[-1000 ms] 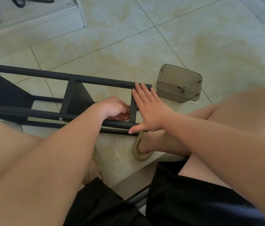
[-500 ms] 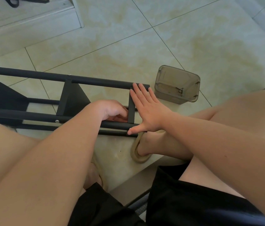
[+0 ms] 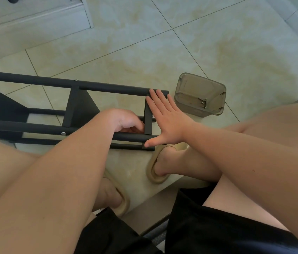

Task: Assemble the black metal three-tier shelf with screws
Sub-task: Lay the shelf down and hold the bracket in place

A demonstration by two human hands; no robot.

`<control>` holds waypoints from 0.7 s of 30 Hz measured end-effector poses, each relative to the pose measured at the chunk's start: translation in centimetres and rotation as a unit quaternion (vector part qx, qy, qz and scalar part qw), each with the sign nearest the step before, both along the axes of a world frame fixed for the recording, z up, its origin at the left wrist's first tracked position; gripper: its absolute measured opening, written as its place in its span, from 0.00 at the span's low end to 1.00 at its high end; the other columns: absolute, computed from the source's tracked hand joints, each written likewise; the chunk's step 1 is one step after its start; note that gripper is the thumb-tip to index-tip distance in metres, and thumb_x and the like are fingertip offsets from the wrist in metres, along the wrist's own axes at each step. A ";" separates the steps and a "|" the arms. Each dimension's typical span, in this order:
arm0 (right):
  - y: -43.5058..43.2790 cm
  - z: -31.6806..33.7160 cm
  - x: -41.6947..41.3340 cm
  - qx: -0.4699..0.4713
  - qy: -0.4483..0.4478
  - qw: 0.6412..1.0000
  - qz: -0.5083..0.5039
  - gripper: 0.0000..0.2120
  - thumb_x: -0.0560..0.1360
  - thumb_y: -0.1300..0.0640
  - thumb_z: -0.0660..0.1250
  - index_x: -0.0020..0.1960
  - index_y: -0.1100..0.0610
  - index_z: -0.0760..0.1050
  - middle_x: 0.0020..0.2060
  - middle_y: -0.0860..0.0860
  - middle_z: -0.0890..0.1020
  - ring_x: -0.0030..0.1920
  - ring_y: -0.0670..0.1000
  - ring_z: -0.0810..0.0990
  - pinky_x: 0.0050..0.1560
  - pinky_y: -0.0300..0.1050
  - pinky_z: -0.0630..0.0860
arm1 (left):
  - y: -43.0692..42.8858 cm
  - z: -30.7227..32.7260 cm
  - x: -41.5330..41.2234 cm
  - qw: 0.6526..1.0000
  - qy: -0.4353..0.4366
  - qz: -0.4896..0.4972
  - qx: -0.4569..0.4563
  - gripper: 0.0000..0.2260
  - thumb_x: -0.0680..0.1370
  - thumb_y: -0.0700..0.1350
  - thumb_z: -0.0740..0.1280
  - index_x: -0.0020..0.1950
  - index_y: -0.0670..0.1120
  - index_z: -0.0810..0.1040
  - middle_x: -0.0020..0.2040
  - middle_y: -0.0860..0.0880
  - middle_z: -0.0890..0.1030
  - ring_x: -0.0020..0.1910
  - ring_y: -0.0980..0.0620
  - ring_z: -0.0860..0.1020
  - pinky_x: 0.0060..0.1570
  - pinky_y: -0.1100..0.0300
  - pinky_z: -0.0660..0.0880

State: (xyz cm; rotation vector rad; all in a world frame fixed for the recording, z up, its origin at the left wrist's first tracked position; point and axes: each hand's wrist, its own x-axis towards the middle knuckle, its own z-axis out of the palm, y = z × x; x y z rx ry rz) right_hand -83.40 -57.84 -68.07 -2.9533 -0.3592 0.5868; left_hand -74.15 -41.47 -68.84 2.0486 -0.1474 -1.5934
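A downward view is given from the head of a seated person, over bare knees and black shorts. The black metal shelf is seen lying on its side on the tiled floor, in front of the knees and stretching away to the left edge of the view. Its near end is closed by a short upright crosspiece set between two long round rails.

The right hand is laid flat against the outer face of that crosspiece, its fingers straight and released, with the thumb resting on the lower rail. The left hand is reached in from the other side, with its fingers curled close against the inner face of the crosspiece. Whether a screw, a nut or the bar itself is grasped cannot be told, as the fingertips are hidden.

A small translucent container stands on the floor just beside the end of the shelf, and a few loose screws are seen in it.

The frame is judged to be largely joined. A middle tier is in place between the rails, and a screw head can be seen where it meets the lower rail. The end crosspiece appears to be the joint in hand, being braced from outside while it is worked from within. With screws left in the container, some fastening is thought to remain, and the shelf has yet to be stood upright.
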 end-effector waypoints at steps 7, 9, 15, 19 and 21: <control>0.1 -0.3 -0.4 0.002 -0.008 1.000 0.001 0.67 0.62 0.15 0.50 0.81 0.62 0.34 0.81 0.58 0.34 0.80 0.59 0.30 0.79 0.60 0.34 | 0.2 -0.2 -0.1 0.996 0.081 0.031 -0.022 0.10 0.78 0.38 0.67 0.57 0.40 0.84 0.50 0.44 0.85 0.49 0.47 0.81 0.58 0.55 0.75; 0.2 -0.3 -0.4 0.004 -0.010 1.000 0.001 0.67 0.63 0.15 0.50 0.82 0.62 0.34 0.81 0.59 0.34 0.80 0.59 0.31 0.79 0.60 0.34 | 0.2 -0.3 0.0 0.995 0.086 0.039 -0.021 0.10 0.78 0.37 0.67 0.57 0.40 0.84 0.50 0.44 0.84 0.49 0.47 0.81 0.58 0.55 0.75; 0.3 -0.2 -0.5 0.001 -0.013 1.000 0.001 0.67 0.64 0.16 0.53 0.81 0.62 0.34 0.80 0.58 0.33 0.80 0.59 0.30 0.79 0.58 0.32 | 0.3 0.0 -0.2 0.995 0.088 0.042 -0.022 0.07 0.79 0.37 0.66 0.46 0.43 0.84 0.40 0.48 0.85 0.45 0.49 0.81 0.53 0.57 0.76; 0.3 -0.2 -0.5 0.002 -0.012 1.000 0.001 0.67 0.65 0.16 0.55 0.81 0.62 0.33 0.80 0.58 0.33 0.79 0.58 0.29 0.79 0.58 0.32 | 0.3 0.0 -0.3 0.995 0.086 0.041 -0.022 0.06 0.78 0.38 0.67 0.44 0.42 0.84 0.39 0.47 0.85 0.44 0.49 0.81 0.52 0.57 0.76; 0.3 -0.3 -0.5 0.000 -0.012 1.000 0.002 0.67 0.64 0.16 0.53 0.81 0.62 0.34 0.80 0.58 0.33 0.79 0.58 0.30 0.79 0.58 0.32 | 0.3 -0.1 -0.3 0.996 0.083 0.038 -0.016 0.06 0.78 0.39 0.68 0.45 0.43 0.84 0.40 0.47 0.85 0.42 0.50 0.81 0.48 0.58 0.76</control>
